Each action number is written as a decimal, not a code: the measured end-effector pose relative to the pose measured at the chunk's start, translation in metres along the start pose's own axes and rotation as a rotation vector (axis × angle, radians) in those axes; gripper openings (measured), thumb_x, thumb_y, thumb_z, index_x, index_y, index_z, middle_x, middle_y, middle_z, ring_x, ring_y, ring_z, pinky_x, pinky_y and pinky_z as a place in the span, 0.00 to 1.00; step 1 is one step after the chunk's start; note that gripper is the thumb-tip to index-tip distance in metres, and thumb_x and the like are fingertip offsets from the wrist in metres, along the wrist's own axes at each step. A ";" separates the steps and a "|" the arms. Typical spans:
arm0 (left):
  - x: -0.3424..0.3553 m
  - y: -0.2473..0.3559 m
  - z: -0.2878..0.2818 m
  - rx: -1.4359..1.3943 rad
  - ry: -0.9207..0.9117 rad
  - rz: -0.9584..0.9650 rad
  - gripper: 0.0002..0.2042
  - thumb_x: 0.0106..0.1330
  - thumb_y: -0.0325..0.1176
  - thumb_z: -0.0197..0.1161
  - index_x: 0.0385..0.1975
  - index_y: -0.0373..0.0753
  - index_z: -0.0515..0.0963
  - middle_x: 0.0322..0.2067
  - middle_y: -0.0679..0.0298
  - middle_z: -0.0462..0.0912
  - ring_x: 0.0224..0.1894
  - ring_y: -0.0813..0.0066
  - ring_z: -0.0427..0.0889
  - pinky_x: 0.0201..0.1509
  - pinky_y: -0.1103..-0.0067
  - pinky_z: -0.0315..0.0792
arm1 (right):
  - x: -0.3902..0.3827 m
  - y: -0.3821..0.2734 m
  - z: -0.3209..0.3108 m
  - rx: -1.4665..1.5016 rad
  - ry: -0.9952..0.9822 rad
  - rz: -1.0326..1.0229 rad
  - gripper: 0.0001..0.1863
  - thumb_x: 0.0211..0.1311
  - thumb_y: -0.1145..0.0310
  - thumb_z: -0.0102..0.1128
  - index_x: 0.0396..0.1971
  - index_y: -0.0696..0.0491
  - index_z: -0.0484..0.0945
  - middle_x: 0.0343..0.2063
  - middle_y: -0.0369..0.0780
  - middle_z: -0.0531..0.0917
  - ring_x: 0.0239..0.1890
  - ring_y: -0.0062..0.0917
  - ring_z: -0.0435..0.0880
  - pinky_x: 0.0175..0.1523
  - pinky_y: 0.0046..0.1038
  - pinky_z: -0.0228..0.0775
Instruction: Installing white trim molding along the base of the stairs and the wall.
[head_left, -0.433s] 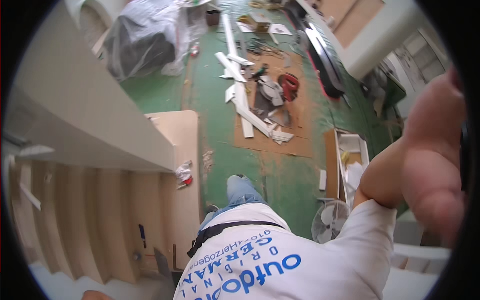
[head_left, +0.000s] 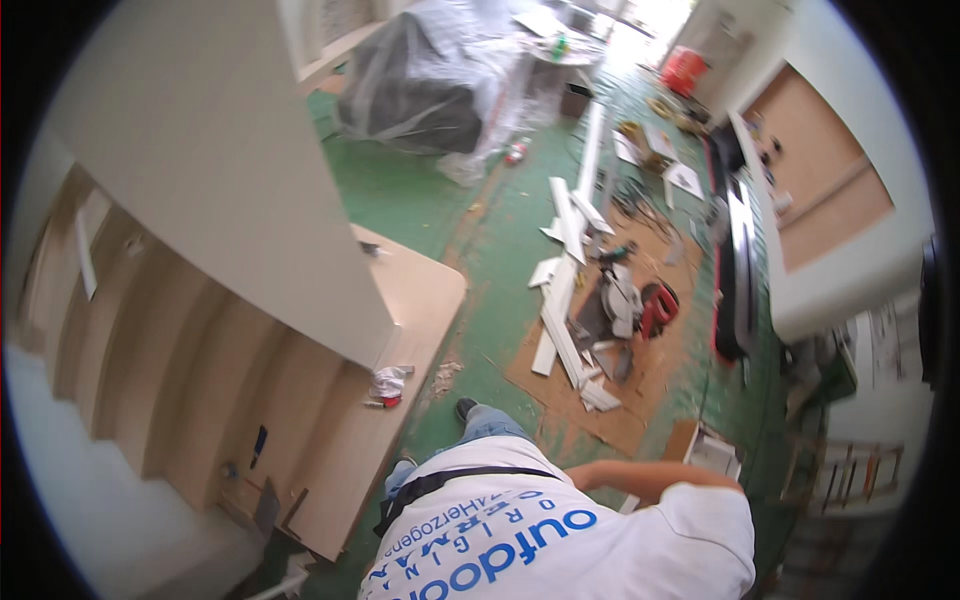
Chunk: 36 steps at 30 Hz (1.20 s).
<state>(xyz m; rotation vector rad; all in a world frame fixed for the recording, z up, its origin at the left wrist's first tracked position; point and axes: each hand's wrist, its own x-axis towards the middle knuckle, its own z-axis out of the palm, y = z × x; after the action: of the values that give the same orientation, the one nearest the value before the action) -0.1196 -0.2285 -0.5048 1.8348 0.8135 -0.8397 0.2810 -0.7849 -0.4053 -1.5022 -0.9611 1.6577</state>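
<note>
Cabinet [head_left: 250, 330] left; trim boards [head_left: 565, 290] right — floor

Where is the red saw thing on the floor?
In the head view, the red power saw lies right of centre on the brown cardboard sheet, beside the pile of white boards on the green floor.

1. Right forearm [head_left: 640, 478], raised large at the right edge of the view 0.4 s ago, now lowered and bent across the front of the white shirt [head_left: 560, 540]; hand itself not visible.
2. View swung: green floor [head_left: 500, 290] and scattered white trim boards [head_left: 562, 290] now nearer the centre.
3. Plastic-covered bulk [head_left: 420, 90] and red saw [head_left: 658, 305] now more fully in sight.
</note>
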 end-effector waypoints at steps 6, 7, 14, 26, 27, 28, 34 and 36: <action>-0.168 0.091 0.332 -0.560 0.217 -0.260 0.20 0.65 0.36 0.69 0.55 0.36 0.80 0.54 0.58 0.84 0.53 0.67 0.81 0.59 0.69 0.73 | 0.029 -0.033 -0.202 -0.164 -0.500 0.383 0.24 0.56 0.61 0.74 0.53 0.51 0.85 0.59 0.41 0.84 0.58 0.36 0.84 0.62 0.40 0.74; -0.184 0.133 0.395 -0.670 0.263 -0.306 0.20 0.65 0.36 0.69 0.55 0.36 0.80 0.55 0.58 0.84 0.54 0.67 0.81 0.59 0.68 0.73 | 0.050 -0.043 -0.228 -0.252 -0.625 0.390 0.24 0.56 0.61 0.74 0.53 0.51 0.85 0.59 0.41 0.84 0.58 0.35 0.84 0.62 0.40 0.74; -0.110 0.381 0.443 -1.330 0.469 -0.411 0.22 0.64 0.37 0.72 0.57 0.36 0.81 0.56 0.57 0.84 0.55 0.68 0.80 0.61 0.68 0.73 | 0.169 -0.095 -0.329 -0.800 -1.274 0.472 0.24 0.57 0.61 0.74 0.53 0.50 0.85 0.59 0.40 0.84 0.58 0.34 0.84 0.62 0.39 0.74; -0.222 0.404 0.341 -1.712 0.529 -0.089 0.24 0.67 0.40 0.70 0.61 0.37 0.80 0.60 0.58 0.82 0.61 0.63 0.78 0.66 0.69 0.68 | 0.202 -0.080 -0.281 -1.097 -1.574 0.577 0.23 0.57 0.61 0.73 0.54 0.49 0.85 0.59 0.38 0.84 0.58 0.33 0.84 0.62 0.38 0.75; -0.228 0.400 0.340 -1.713 0.544 -0.075 0.24 0.67 0.41 0.70 0.61 0.37 0.80 0.60 0.57 0.82 0.61 0.64 0.78 0.66 0.69 0.68 | 0.206 -0.079 -0.274 -1.117 -1.580 0.580 0.23 0.57 0.62 0.73 0.54 0.49 0.85 0.59 0.38 0.84 0.58 0.32 0.84 0.62 0.38 0.75; -0.227 0.392 0.343 -1.730 0.552 -0.078 0.24 0.67 0.41 0.70 0.61 0.37 0.80 0.60 0.57 0.82 0.61 0.64 0.78 0.66 0.69 0.68 | 0.209 -0.078 -0.267 -1.139 -1.586 0.583 0.23 0.57 0.62 0.73 0.54 0.49 0.85 0.58 0.38 0.84 0.58 0.32 0.84 0.62 0.38 0.75; -0.206 0.331 0.357 -1.089 0.600 -0.466 0.19 0.62 0.39 0.69 0.52 0.42 0.84 0.47 0.50 0.88 0.50 0.49 0.86 0.55 0.62 0.78 | 0.248 -0.093 -0.196 -1.286 -1.602 0.535 0.23 0.58 0.62 0.73 0.54 0.49 0.85 0.58 0.38 0.84 0.58 0.31 0.84 0.62 0.37 0.75; -0.224 0.324 0.342 -0.808 0.486 -0.531 0.16 0.67 0.39 0.61 0.50 0.40 0.85 0.47 0.49 0.87 0.50 0.46 0.85 0.52 0.58 0.80 | 0.260 -0.100 -0.169 -1.330 -1.582 0.503 0.23 0.58 0.62 0.73 0.54 0.49 0.85 0.58 0.37 0.84 0.58 0.31 0.84 0.62 0.37 0.75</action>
<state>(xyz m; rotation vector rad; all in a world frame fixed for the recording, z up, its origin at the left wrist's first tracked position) -0.0484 -0.6957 -0.2847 1.0950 1.7040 -0.2638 0.4274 -0.4975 -0.4531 -0.6532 -3.1496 2.7597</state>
